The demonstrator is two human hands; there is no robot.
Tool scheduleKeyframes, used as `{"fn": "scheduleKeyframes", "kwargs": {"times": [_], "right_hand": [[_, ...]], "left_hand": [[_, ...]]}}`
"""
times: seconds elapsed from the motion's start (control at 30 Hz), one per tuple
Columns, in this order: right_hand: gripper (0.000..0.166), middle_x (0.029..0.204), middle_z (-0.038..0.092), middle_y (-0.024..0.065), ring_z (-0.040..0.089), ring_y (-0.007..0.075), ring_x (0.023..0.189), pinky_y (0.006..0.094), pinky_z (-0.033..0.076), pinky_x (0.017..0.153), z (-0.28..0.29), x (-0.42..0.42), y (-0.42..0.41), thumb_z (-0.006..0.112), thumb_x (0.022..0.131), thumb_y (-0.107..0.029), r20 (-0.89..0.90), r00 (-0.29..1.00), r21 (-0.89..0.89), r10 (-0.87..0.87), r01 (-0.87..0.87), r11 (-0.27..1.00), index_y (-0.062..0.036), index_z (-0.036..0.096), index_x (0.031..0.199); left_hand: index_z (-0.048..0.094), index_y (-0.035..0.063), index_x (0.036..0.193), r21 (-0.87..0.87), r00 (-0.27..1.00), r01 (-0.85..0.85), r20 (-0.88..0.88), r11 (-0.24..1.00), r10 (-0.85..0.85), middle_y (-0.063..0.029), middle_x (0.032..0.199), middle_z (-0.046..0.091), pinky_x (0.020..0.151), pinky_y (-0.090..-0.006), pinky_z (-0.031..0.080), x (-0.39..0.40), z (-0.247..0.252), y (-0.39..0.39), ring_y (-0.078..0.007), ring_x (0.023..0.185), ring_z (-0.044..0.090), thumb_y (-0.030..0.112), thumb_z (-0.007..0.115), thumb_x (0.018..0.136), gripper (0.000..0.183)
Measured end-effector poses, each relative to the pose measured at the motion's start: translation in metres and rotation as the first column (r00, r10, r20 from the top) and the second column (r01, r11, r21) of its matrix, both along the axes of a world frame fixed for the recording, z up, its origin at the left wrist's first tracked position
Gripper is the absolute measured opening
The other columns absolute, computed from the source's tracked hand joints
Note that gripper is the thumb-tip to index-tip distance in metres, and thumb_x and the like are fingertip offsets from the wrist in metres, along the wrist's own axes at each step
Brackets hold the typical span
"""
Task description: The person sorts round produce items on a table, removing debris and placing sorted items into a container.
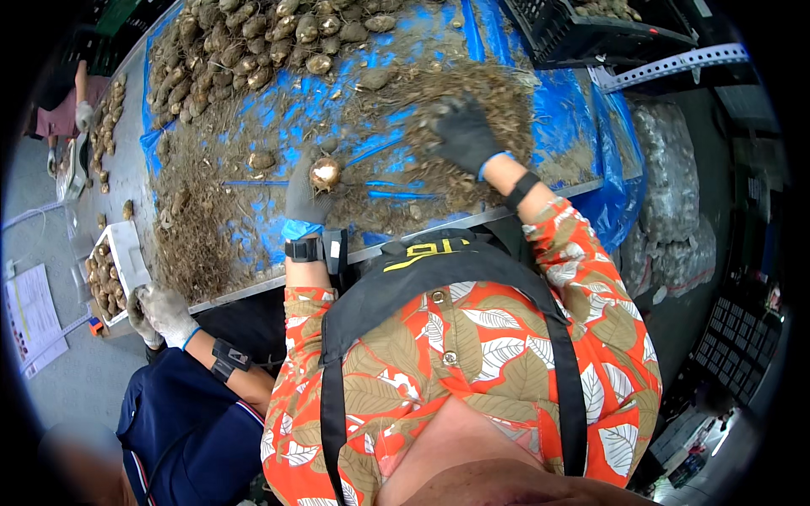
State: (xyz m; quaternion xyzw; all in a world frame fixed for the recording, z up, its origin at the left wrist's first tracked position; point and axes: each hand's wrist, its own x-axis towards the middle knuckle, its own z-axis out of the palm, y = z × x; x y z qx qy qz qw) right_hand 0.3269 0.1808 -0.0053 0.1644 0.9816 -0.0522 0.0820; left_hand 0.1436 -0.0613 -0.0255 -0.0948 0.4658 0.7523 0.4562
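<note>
My left hand [309, 190], in a dark grey glove, holds a round brown tuber [325, 174] with a pale cut face turned up. To the right, my right hand [461, 129], in a dark glove and blurred, is over a heap of loose dry roots [500, 101]; whether anything is in its fingers cannot be told. Under both hands a blue plastic sheet [563, 120], strewn with soil and root hairs, covers the table. Single tubers lie near the hands, one [260, 160] to the left and one [374, 78] above. A large pile of hairy tubers [253, 44] is at the far left.
A co-worker's gloved hands [166, 313] are at the lower left, beside a white tray [130, 253] of tubers. Another person [63, 101] stands at the far left. A black crate [607, 35] is at the upper right, by a perforated metal bar [683, 63]. Filled clear bags [667, 171] are at the right.
</note>
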Motion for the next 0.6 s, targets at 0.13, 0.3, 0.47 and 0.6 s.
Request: {"fn": "scheduleKeyframes", "kwargs": {"times": [0.13,0.3,0.47,0.6], "right_hand": [[0.045,0.133,0.053,0.0082,0.040,0.0306,0.130,0.0534,0.017,0.113,0.001,0.020,0.032,0.063,0.083,-0.043,-0.027,0.997,0.022,-0.076,0.077,0.997,-0.0179,0.062,0.121],[0.047,0.112,0.063,0.0130,0.059,0.0316,0.105,0.0498,0.041,0.097,0.054,-0.040,0.041,0.062,0.084,-0.042,0.093,0.994,-0.040,-0.049,0.053,0.998,-0.0158,0.061,0.123],[0.037,0.103,0.063,0.0194,0.062,0.0365,0.091,0.0449,0.049,0.084,0.007,-0.124,0.047,0.060,0.086,-0.036,-0.150,0.987,-0.118,0.062,-0.080,0.990,-0.0095,0.064,0.111],[0.036,0.106,0.065,0.0212,0.063,0.0368,0.096,0.0452,0.051,0.084,-0.030,-0.153,0.068,0.064,0.080,-0.028,-0.139,0.989,-0.145,-0.040,0.020,0.989,-0.0060,0.065,0.109]], "left_hand": [[0.057,0.0027,0.121,0.165,0.992,0.112,0.032,0.980,-0.119,-0.0108,0.095,0.067,0.062,-0.0330,0.059,-0.010,-0.017,0.014,-0.0204,0.079,0.067,0.040,0.053,0.096,0.046],[0.054,0.0025,0.125,-0.046,0.996,0.066,-0.059,0.997,-0.068,-0.0131,0.103,0.066,0.067,-0.0343,0.061,-0.029,-0.040,0.027,-0.0213,0.086,0.067,0.039,0.049,0.098,0.046],[0.058,0.0010,0.118,0.020,1.000,0.004,0.010,1.000,-0.004,-0.0112,0.098,0.067,0.062,-0.0306,0.060,-0.029,-0.032,0.030,-0.0198,0.079,0.067,0.036,0.054,0.096,0.041],[0.056,0.0002,0.120,-0.026,0.976,-0.214,0.045,0.976,0.215,-0.0120,0.094,0.068,0.060,-0.0297,0.060,-0.023,-0.018,0.028,-0.0207,0.076,0.067,0.043,0.050,0.097,0.049]]}}
